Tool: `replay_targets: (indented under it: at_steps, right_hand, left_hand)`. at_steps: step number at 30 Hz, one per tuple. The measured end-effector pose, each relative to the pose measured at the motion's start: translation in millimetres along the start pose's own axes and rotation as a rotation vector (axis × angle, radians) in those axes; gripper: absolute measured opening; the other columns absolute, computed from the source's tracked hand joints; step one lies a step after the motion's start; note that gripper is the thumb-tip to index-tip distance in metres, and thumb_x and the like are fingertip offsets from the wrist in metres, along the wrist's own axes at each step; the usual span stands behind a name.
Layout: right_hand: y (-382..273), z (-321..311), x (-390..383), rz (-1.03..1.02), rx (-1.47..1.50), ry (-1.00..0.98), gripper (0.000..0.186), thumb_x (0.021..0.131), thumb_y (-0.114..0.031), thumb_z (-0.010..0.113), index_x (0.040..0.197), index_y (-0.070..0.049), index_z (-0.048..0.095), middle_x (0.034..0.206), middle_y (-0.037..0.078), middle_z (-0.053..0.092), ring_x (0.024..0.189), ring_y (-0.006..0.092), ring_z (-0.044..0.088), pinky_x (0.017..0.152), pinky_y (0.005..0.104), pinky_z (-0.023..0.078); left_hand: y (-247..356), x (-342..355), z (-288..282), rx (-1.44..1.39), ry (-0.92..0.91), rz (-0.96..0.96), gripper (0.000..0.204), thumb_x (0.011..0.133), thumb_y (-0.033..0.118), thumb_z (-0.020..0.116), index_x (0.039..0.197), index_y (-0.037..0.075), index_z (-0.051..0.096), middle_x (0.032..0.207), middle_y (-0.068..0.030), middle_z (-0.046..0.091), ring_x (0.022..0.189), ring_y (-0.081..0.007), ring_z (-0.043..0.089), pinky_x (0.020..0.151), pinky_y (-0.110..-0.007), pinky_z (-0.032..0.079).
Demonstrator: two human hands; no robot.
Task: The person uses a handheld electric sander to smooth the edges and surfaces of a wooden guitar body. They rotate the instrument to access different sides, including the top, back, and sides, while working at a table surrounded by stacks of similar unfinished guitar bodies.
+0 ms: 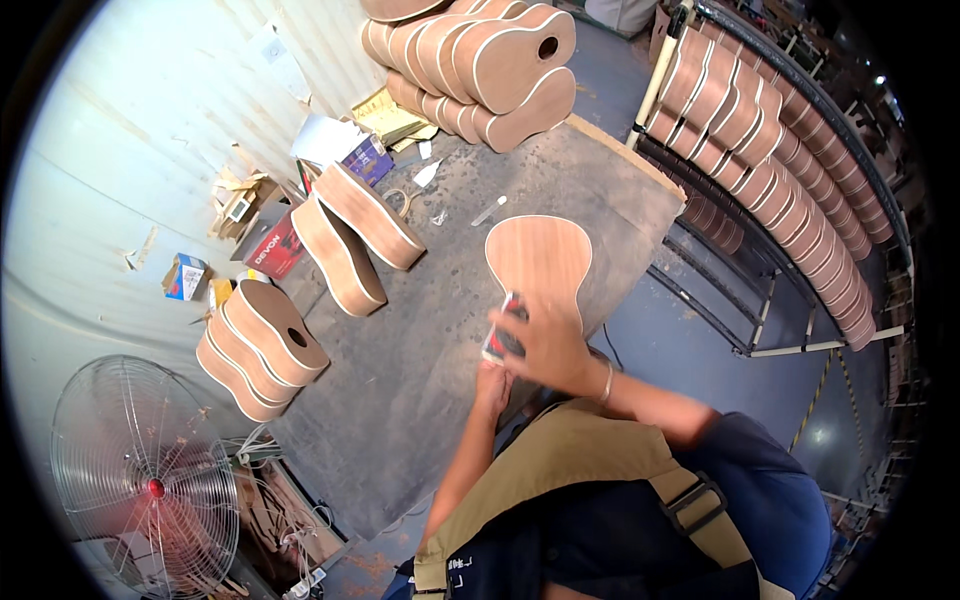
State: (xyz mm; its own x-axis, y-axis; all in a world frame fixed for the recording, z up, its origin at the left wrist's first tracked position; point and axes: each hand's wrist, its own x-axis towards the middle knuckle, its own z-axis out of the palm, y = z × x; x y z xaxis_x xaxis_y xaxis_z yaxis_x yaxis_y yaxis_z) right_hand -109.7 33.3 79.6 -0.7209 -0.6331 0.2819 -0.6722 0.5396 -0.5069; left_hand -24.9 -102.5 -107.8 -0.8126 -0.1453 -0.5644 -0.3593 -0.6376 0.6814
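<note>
A small wooden ukulele body (pixel 540 255) with a pale edge line lies on the dark worktable, its plain face up and its wide end away from me. My right hand (pixel 555 345) reaches across its near part, closed round a red-and-black block-shaped tool (pixel 513 335) with a pale edge, perhaps a sander. That tool rests at the left side of the body's near part. Just below it, my left hand (pixel 491 385) has curled fingers at the near end of the body. Its fingertips are partly hidden by the right hand and the tool.
Several ukulele bodies stand on the worktable (pixel 430 390): a stack (pixel 515 60) at the far edge, a pair (pixel 340 240) and a group (pixel 262 345) at left. Boxes (pixel 275 243) line the wall. A wire-cage fan (pixel 145 480) stands lower left, a loaded rack (pixel 770 180) at right.
</note>
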Motion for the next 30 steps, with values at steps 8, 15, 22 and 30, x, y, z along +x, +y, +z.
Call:
replay_targets:
  at_steps: [8, 15, 22, 30]
  right_hand:
    - [33, -5, 48, 0.149, -0.049, 0.143, 0.057, 0.08, -0.025, 0.089, 0.136, -0.021, 0.075, 0.12, 0.018, 0.066, 0.103, 0.0415, 0.068, 0.089, 0.0494, 0.056]
    - [-4, -11, -37, 0.075, 0.025, -0.023, 0.058, 0.08, -0.026, 0.09, 0.136, -0.022, 0.072, 0.13, 0.017, 0.064, 0.108, 0.0403, 0.07, 0.088, 0.051, 0.06]
    - [89, -34, 4, 0.239, -0.025, 0.283, 0.051, 0.084, -0.031, 0.088, 0.132, -0.021, 0.075, 0.128, 0.016, 0.066, 0.11, 0.0413, 0.071, 0.088, 0.0506, 0.062]
    - [68, -36, -83, 0.256, -0.02, 0.198, 0.057, 0.079, -0.022, 0.089, 0.135, -0.02, 0.076, 0.121, 0.014, 0.066, 0.106, 0.0387, 0.071, 0.087, 0.0474, 0.062]
  left_hand:
    - [-16, 18, -19, -0.127, -0.152, 0.046, 0.041, 0.118, 0.024, 0.062, 0.148, -0.003, 0.065, 0.142, -0.013, 0.076, 0.13, -0.0263, 0.073, 0.122, -0.046, 0.054]
    - [-27, 24, -38, -0.007, -0.11, 0.053, 0.039, 0.117, 0.023, 0.063, 0.147, -0.003, 0.066, 0.14, -0.0141, 0.076, 0.123, -0.0232, 0.076, 0.109, -0.04, 0.062]
    - [2, 6, -1, -0.15, -0.07, 0.051, 0.036, 0.116, 0.029, 0.067, 0.134, -0.001, 0.071, 0.13, -0.0155, 0.079, 0.115, -0.0237, 0.079, 0.106, -0.042, 0.065]
    - [8, 16, 12, 0.028, 0.182, -0.002, 0.043, 0.103, 0.041, 0.085, 0.108, 0.0, 0.072, 0.102, -0.0104, 0.076, 0.093, -0.0228, 0.081, 0.089, -0.036, 0.07]
